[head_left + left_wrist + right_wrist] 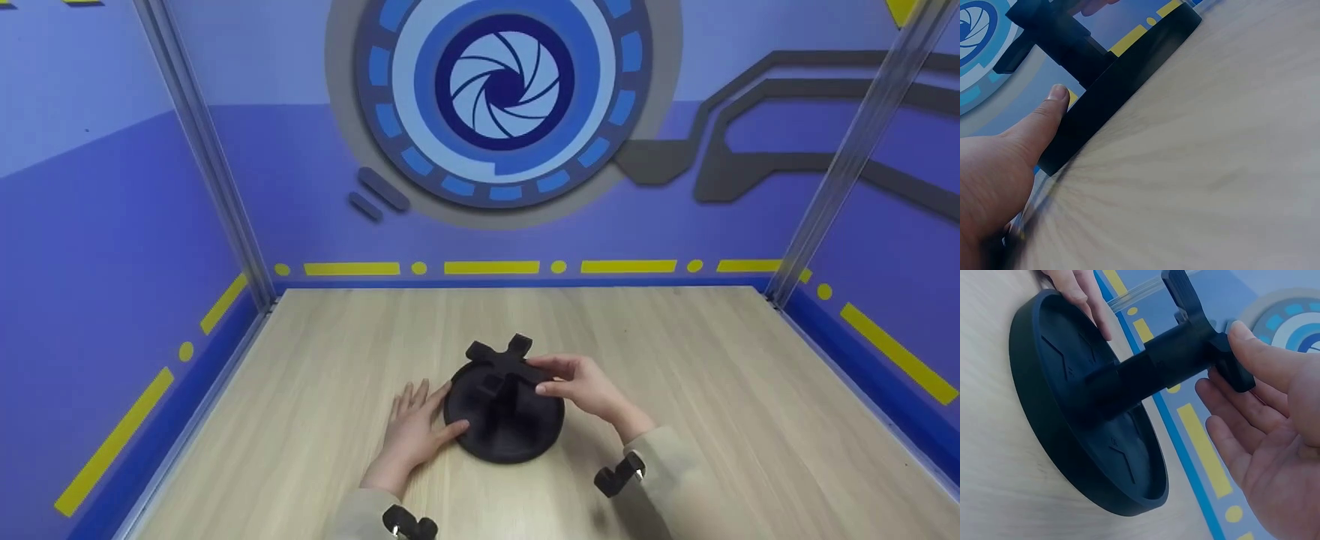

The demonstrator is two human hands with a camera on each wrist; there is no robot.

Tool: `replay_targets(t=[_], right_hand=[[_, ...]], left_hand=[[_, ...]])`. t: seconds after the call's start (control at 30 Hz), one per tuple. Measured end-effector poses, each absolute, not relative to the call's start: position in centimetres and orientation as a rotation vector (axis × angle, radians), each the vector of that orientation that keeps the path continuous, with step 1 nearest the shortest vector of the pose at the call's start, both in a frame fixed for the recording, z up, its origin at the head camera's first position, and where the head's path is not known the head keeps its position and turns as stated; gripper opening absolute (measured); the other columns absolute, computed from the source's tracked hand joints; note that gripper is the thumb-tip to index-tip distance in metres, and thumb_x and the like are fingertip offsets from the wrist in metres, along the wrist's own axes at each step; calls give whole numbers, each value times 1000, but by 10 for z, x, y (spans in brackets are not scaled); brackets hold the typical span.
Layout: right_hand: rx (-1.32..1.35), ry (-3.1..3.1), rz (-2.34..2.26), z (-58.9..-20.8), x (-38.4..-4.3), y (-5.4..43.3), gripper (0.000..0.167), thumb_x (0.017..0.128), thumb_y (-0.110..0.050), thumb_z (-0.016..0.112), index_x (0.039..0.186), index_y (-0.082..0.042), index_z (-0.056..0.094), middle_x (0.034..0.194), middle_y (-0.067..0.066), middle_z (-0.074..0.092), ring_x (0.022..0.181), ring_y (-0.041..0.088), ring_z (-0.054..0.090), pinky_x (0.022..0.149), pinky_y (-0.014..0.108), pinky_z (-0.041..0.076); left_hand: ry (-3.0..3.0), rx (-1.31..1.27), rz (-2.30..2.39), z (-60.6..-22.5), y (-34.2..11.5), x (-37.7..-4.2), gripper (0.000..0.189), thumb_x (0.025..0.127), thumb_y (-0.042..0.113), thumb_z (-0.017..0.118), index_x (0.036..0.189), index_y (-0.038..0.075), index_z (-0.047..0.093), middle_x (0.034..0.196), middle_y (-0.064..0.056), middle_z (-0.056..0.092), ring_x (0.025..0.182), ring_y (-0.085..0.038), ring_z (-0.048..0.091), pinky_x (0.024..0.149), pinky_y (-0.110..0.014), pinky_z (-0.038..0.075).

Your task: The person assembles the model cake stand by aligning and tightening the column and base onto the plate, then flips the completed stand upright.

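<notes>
On the wooden table stands a black round base [504,439] with a raised rim. A short black post [1075,53] rises from its middle, topped by a black knob with several arms [501,358]. My left hand [414,435] lies at the base's left side, fingers spread and straight, its thumb over the rim. With thumb and fingertips, my right hand [589,386] pinches one arm of the knob. The right wrist view shows that thumb on the arm, the other fingers [1227,433] loosely bent below it. Angular raised marks show inside the base.
The light wooden table top [360,330] extends around the base. A blue back wall [285,187] with yellow dashes and a round emblem closes off the far side, with side walls left and right. Metal posts [217,165] stand at the corners. Black wrist-worn devices [621,474] sit on both sleeves.
</notes>
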State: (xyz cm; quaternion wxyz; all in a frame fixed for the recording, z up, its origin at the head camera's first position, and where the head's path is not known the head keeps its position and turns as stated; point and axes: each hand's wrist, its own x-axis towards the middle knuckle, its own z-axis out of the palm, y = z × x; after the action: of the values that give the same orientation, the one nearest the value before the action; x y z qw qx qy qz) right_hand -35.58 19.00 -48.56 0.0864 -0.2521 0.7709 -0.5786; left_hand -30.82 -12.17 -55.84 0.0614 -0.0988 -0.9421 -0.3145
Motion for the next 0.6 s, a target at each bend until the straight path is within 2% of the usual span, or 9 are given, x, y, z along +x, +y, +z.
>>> replay_targets(t=[0.2,0.37,0.47,0.53,0.6], right_hand=[[-752,2377,-1692,-484,-348,184,48,89,-5,78,133,8,64,134,29,65,111,7,67,90,16,57],[-784,2482,-1654,-482,-342,177,45,88,-7,80,129,7,67,130,26,68,116,26,68,99,35,59],[-774,2513,-1665,-482,-338,172,45,87,-8,82,127,8,68,127,27,69,115,33,68,100,46,59],[-750,2526,-1685,-482,-335,169,45,86,-8,83,125,8,68,125,27,70,112,34,69,99,45,60],[-725,2538,-1707,-482,-332,165,45,85,-8,83,124,9,68,122,27,71,110,33,70,96,40,61]], left_hand=[[-2843,-309,-942,-558,-122,-308,83,89,60,71,154,13,48,162,-31,34,154,-56,20,128,-68,13],[-2837,-314,-938,-560,-122,-309,83,88,59,71,153,13,49,162,-32,35,153,-56,21,127,-68,14],[-2836,-313,-937,-560,-121,-309,83,88,59,71,153,13,49,161,-32,35,153,-56,21,127,-68,14],[-2837,-312,-936,-560,-121,-309,83,88,60,71,153,13,49,162,-32,35,153,-56,21,127,-68,14],[-2837,-310,-937,-560,-121,-309,83,88,60,71,153,14,49,162,-31,35,153,-56,21,128,-67,14]])
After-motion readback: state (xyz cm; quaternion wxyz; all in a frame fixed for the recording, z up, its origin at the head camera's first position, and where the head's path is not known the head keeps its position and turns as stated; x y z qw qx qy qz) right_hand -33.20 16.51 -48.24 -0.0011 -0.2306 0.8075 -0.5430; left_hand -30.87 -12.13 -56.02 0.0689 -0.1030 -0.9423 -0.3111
